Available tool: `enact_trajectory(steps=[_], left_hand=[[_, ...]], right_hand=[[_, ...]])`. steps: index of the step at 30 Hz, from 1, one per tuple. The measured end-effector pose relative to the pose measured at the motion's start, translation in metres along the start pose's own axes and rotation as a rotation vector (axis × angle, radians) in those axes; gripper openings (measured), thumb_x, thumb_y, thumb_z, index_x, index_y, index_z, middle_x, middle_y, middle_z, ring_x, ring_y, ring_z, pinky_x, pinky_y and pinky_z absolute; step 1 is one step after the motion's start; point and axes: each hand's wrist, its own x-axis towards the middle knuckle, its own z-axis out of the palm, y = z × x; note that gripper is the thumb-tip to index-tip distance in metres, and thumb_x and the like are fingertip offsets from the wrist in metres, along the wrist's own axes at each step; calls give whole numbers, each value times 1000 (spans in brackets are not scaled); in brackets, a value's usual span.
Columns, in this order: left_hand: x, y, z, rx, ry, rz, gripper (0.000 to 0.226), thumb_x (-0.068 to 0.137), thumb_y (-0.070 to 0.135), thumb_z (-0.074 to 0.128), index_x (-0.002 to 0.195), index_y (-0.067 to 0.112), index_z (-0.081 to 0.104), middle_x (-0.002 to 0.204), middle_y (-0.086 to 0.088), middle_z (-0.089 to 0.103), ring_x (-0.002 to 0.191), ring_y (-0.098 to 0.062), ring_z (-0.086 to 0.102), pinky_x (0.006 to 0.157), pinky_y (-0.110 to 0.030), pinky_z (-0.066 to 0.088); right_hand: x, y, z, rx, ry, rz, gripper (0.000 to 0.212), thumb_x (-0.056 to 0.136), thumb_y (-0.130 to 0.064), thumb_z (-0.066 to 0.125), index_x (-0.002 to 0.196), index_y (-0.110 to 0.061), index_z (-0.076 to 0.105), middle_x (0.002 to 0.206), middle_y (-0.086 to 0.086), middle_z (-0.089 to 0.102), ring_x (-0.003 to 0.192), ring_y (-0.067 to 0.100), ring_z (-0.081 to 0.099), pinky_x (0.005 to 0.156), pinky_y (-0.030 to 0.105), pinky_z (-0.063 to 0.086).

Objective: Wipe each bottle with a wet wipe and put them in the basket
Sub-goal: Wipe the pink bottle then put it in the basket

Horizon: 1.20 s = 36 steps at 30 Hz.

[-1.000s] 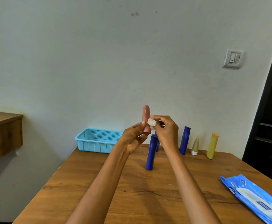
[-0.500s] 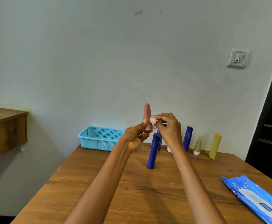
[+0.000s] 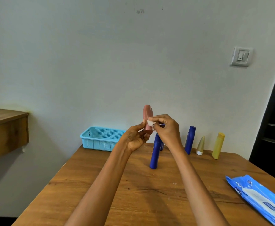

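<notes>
While our left hand [image 3: 136, 138] grips the lower end of the pink bottle [image 3: 147, 114] and holds it upright above the bench [image 3: 114, 201], our right hand [image 3: 167, 129] pinches a small crumpled wet wipe [image 3: 150, 123] in its fingertips and presses it to the bottle's side. Both hands are raised over the far half of the bench, in front of the wall. Just below and behind them we see a dark blue bottle [image 3: 155, 152] standing upright, with a second blue one partly hidden behind our right wrist. Further right stand another blue bottle [image 3: 189, 139], a small olive tube [image 3: 200, 145] on its white cap, and a yellow bottle [image 3: 218, 145], all in a loose row near the bench's back edge. To the left, at the back corner, sits the light blue basket [image 3: 99, 141], with nothing visible inside. Nearer us, at the right edge, lies the blue pack of wipes [image 3: 261, 199].
</notes>
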Motion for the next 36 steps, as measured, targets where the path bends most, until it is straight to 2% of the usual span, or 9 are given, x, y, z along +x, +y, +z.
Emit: enact_trajectory(steps=[3, 5, 9, 13, 16, 21, 26, 30, 36], left_hand=[[2, -2, -2, 7, 7, -4, 20, 90, 21, 58, 95, 1, 60, 77, -13, 60, 66, -15, 53, 54, -20, 50], [2, 0, -2, 11, -18, -5, 20, 90, 20, 57, 99, 2, 59, 81, -14, 62, 68, -16, 54, 57, -21, 49], [0, -1, 0, 81, -133, -49, 19, 92, 19, 52, 104, 5, 56, 106, -18, 63, 76, -17, 54, 55, -22, 49], [0, -7, 5, 112, -149, -62, 22, 91, 18, 53, 106, 2, 55, 107, -20, 60, 76, -21, 59, 63, -29, 53], [-2, -6, 6, 36, -141, -59, 22, 92, 12, 53, 106, -4, 54, 99, -23, 60, 77, -31, 68, 73, -38, 57], [-4, -5, 2, 24, -80, -42, 22, 92, 12, 53, 106, -5, 53, 98, -23, 58, 82, -29, 63, 65, -33, 58], [-5, -7, 7, 67, -106, -64, 25, 89, 15, 58, 106, -3, 53, 102, -24, 58, 82, -26, 63, 65, -32, 58], [-5, -10, 10, 92, -117, -73, 24, 89, 16, 59, 104, -2, 55, 95, -21, 61, 75, -25, 65, 65, -31, 57], [-4, -8, 15, 96, -93, -23, 24, 88, 15, 60, 103, -3, 56, 95, -21, 61, 81, -27, 63, 61, -29, 57]], right_hand=[[2, 3, -6, -68, -96, 88, 7, 82, -14, 69, 85, -9, 73, 90, 0, 69, 80, 9, 62, 70, 14, 49], [4, 7, -9, -67, 1, 92, 7, 83, -13, 68, 86, -8, 72, 91, 2, 70, 81, 10, 62, 70, 15, 50], [7, 7, -15, 26, 226, -11, 24, 90, -9, 59, 114, -9, 64, 114, 0, 58, 102, 6, 56, 78, 2, 43], [9, 10, -13, 0, 151, -20, 34, 93, -7, 55, 127, -9, 56, 131, 2, 47, 115, 3, 45, 84, -2, 38], [4, 12, -5, -66, 104, -48, 26, 91, -5, 56, 116, -9, 65, 120, 4, 59, 106, 8, 56, 78, 1, 42], [1, 14, -8, -81, 128, 25, 13, 89, -4, 57, 86, -5, 70, 90, 1, 68, 82, 17, 65, 67, 12, 50], [9, 13, -16, 21, 202, 30, 36, 94, -4, 51, 130, -8, 53, 129, 3, 46, 115, 7, 48, 85, 0, 40], [7, 14, -11, -59, 61, -9, 42, 97, -5, 44, 138, -10, 44, 145, 7, 39, 132, 15, 38, 98, 13, 36], [2, 13, -13, 60, 190, -26, 22, 91, -1, 52, 104, -5, 69, 104, 4, 67, 98, 16, 63, 74, 11, 50]])
